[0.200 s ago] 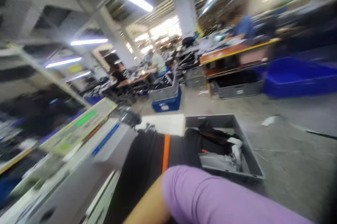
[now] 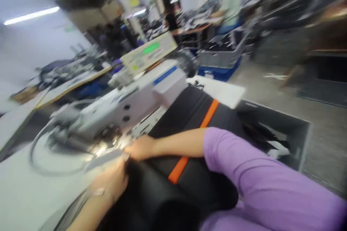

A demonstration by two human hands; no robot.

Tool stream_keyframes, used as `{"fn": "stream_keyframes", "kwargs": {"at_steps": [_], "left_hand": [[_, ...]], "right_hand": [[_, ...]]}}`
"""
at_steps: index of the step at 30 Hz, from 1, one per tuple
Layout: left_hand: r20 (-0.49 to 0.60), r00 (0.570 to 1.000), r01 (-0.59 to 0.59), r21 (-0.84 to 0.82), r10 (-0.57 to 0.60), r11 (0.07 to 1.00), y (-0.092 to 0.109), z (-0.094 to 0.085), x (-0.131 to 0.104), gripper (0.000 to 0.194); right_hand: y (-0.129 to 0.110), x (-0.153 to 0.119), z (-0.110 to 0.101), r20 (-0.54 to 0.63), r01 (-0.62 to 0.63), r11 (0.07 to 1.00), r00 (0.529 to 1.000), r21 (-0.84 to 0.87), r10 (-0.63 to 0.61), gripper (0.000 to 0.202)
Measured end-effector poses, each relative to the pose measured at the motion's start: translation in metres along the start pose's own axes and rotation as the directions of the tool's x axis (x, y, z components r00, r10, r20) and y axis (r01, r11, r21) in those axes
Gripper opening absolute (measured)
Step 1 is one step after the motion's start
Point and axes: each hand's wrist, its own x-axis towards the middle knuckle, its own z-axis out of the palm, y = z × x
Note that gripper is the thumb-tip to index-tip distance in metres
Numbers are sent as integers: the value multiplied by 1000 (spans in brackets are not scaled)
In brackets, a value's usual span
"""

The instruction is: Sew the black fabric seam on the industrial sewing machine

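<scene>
A large piece of black fabric (image 2: 187,115) with an orange strip (image 2: 208,113) lies across the front of a sewing machine (image 2: 135,97). My right hand (image 2: 141,148) has its fingers closed on the fabric's edge, close to the lit needle area. Just below and left of it, my left hand (image 2: 111,180) grips the same edge, its fingers curled and partly blurred. The two hands almost touch. A flat grey piece (image 2: 104,160) lies beyond the left hand on the white table (image 2: 24,187). The needle itself cannot be made out.
A control panel with a green display (image 2: 149,48) tops the machine. To the right, a grey crate (image 2: 306,144) holds dark fabric and white scraps. Stacked crates (image 2: 219,59) stand on the floor behind. A co-worker (image 2: 230,7) sits at a far table.
The view has swung left and down, so the machine's needle end and both hands now show. Earlier, only the right sleeve and part of the forearm were visible over the black fabric.
</scene>
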Motion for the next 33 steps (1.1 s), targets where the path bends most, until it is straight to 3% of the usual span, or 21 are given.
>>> {"fn": "stream_keyframes", "kwargs": {"at_steps": [2, 6, 9, 12, 14, 17, 19, 22, 26, 30, 33], "left_hand": [[171, 983, 69, -17, -65, 997, -13, 16, -3, 45], [114, 991, 81, -159, -63, 984, -30, 30, 13, 56], [158, 986, 117, -431, -53, 895, -43, 27, 23, 42], [245, 966, 210, -568, -80, 796, -60, 24, 29, 27], [318, 944, 300, -723, -86, 623, -71, 26, 31, 31], [466, 885, 460, -868, -16, 188, -81, 30, 32, 43], [480, 877, 478, -877, 18, 50, -86, 34, 31, 48], [468, 883, 468, -884, 41, 15, -89, 38, 31, 47], [557, 830, 557, -830, 23, -19, -91, 41, 32, 46], [563, 826, 561, -824, 1, -81, -88, 40, 31, 52], [584, 812, 580, -808, -10, -103, -87, 38, 30, 49]], "right_hand": [[9, 4, 1, 9, 36, 999, 999, 14, -36, 24], [19, 16, 1, 50, 36, 997, 998, 61, -39, 27], [16, 16, 0, 71, 5, 997, 997, 73, -10, 27], [14, 14, -2, 87, -14, 996, 996, 90, 6, 28], [14, 15, -3, 102, -27, 994, 995, 104, 17, 29], [16, 18, -5, 147, -62, 989, 988, 132, 42, 28], [16, 22, -6, 188, -96, 983, 980, 154, 67, 27], [15, 26, -6, 217, -142, 976, 971, 168, 104, 26], [15, 21, 0, 153, -125, 980, 983, 156, 101, 25], [19, 13, 9, 3, 30, 986, 1000, 166, -31, 26], [21, 11, 11, -2, 130, 986, 991, 103, -131, 30]]}}
